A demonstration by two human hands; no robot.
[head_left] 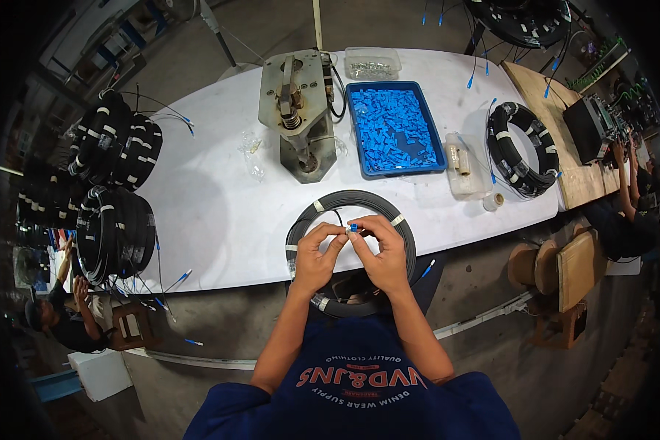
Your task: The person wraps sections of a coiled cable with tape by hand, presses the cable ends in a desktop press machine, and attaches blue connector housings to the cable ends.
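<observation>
Hands meet just above the near edge of the white table point(220, 220), both pinched on one small blue connector point(353, 228). The left hand point(317, 257) has thumb and forefinger closed narrowly on the connector's left side; the right hand point(381, 257) curls its fingers tightly around the right side, so the little piece is held between the two sets of fingertips. I cannot tell whether a cable end is already in it.

Directly under the hands lies a black cable coil point(403, 231), bound with pale tape bands, half on the table and half hanging over its near edge toward the person's dark blue shirt point(359, 396). A blue-tipped cable end point(427, 267) sticks out beside the coil's right rim.

Beyond the coil, toward the table's middle, stands a grey metal hand press point(298, 117) with a lever. Just right of the press sits a blue tray point(355, 132) filled with small blue connector parts point(396, 128). Behind the tray, at the table's far edge, is a clear plastic box point(372, 63) of small pale pieces. Right of the tray lie a clear bag point(462, 165), a small tape roll point(493, 201) and another taped black coil point(519, 150).

On the table's left end, stacked black coils point(117, 183) stand upright in rows. Other people work off both ends of the table.
</observation>
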